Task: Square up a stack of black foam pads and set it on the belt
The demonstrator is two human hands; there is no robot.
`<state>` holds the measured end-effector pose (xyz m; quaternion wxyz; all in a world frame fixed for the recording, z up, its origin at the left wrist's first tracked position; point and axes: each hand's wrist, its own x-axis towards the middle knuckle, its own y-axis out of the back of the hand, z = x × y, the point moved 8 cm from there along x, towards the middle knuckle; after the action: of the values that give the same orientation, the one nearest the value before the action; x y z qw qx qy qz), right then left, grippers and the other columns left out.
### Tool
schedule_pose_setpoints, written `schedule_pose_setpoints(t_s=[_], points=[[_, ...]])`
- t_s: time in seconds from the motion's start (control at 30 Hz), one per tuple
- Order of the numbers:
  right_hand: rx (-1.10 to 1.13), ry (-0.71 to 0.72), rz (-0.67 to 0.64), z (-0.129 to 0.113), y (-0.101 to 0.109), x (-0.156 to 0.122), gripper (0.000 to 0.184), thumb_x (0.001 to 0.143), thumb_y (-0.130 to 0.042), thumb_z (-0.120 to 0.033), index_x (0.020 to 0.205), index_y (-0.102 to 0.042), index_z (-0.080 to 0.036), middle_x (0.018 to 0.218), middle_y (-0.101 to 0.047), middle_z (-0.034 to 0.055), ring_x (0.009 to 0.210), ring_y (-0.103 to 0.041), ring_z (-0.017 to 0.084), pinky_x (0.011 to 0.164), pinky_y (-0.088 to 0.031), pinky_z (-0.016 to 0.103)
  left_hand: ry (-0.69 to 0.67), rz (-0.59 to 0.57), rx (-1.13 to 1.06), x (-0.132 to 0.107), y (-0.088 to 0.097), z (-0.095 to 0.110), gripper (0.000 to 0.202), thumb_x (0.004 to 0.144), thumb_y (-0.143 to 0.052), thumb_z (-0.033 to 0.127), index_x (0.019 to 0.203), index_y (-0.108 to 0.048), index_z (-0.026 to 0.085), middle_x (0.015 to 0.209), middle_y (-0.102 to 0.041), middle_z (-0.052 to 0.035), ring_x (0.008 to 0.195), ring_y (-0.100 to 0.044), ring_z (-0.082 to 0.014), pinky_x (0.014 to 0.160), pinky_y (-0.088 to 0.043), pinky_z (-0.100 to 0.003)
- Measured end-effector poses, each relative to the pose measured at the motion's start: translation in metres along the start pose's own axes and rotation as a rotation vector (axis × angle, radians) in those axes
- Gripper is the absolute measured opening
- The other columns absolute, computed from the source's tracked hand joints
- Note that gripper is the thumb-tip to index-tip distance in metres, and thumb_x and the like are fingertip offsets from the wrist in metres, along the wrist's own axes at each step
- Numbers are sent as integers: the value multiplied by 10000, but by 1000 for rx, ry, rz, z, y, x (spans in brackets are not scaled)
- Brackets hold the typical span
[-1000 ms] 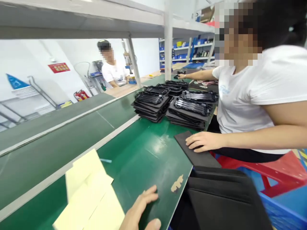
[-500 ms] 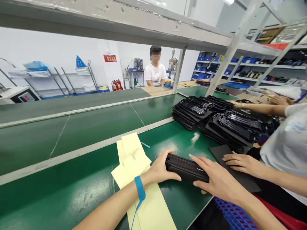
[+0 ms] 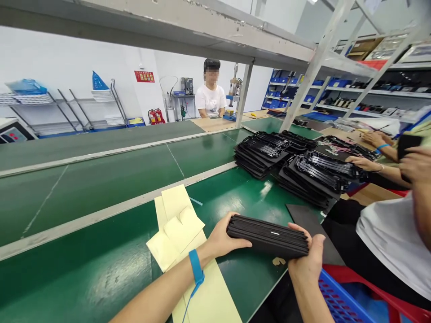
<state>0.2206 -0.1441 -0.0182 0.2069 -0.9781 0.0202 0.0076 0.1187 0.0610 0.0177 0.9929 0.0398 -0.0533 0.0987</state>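
Note:
Both my hands hold a tight stack of thin black frames (image 3: 267,236) low over the green workbench (image 3: 101,215). My left hand (image 3: 227,235) grips its left end, and my right hand (image 3: 306,253) cups the right end. A blue wrist strap (image 3: 195,264) circles my left wrist. Pale yellow paper sheets (image 3: 175,224) lie under and beside my left forearm. Farther along the bench stand two piles of similar black frames (image 3: 261,152) (image 3: 314,177). A black foam mat (image 3: 308,220) lies just beyond my right hand.
A seated co-worker in a white shirt (image 3: 393,242) is at my right, and other hands (image 3: 367,152) work at the right. A blue crate (image 3: 338,300) and red stool (image 3: 363,278) sit below the bench edge. Metal shelf uprights (image 3: 244,89) rise from the bench.
The view has swung left since the oldest frame, when no stack was in my hands. My right hand has shifted from the top of the stack to its right end. The co-worker's hand has left the mat.

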Motion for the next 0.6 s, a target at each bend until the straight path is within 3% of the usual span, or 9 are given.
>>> schedule_pose_setpoints(t_s=[0.13,0.27,0.37,0.47,0.5,0.53,0.6], points=[[13,68,-77,-11,-8,-2,686,709,-373,-805,838,-644,-189,768,-646,50,705,-606,210,615,-497,314,-40,19,11,-2,4,11,541,609,-776,338,1038,-467,220,967,-579,-6,863,-545,-161,782,-422,-259],[-224,-5,-67,1,2,1,689,733,-318,-792,827,-631,-185,778,-659,67,778,-624,240,677,-517,358,61,62,30,2,12,-6,534,589,-786,334,1003,-473,209,900,-596,7,819,-554,-154,754,-429,-257],[-512,119,81,-21,34,27,667,699,-426,-747,975,-623,-172,1079,-620,111,1068,-535,296,949,-412,431,93,30,-22,4,10,-12,497,589,-790,330,963,-491,198,900,-603,7,844,-556,-156,777,-436,-266],[-612,127,321,-46,89,56,792,539,-702,-554,1186,-505,-142,1398,-345,170,1329,-190,353,1113,-91,480,101,18,-111,1,9,-5,453,607,-783,324,938,-504,191,916,-613,5,880,-560,-157,816,-439,-277],[-617,79,348,-46,105,64,847,486,-739,-509,1195,-489,-121,1413,-303,201,1336,-141,382,1106,-72,515,102,12,-132,0,9,-1,448,606,-785,318,935,-509,190,916,-617,6,881,-562,-155,819,-441,-276],[-606,14,337,-42,117,70,841,443,-763,-476,1156,-512,-109,1376,-348,228,1310,-196,415,1084,-136,557,104,3,-148,-2,8,1,446,602,-789,311,933,-514,189,912,-618,9,877,-563,-152,814,-443,-273],[-544,-118,239,-27,132,77,707,392,-787,-428,1001,-585,-133,1172,-545,219,1145,-438,434,944,-370,588,113,-13,-168,-6,7,6,439,596,-793,298,924,-523,187,900,-620,13,864,-563,-146,800,-446,-266]])
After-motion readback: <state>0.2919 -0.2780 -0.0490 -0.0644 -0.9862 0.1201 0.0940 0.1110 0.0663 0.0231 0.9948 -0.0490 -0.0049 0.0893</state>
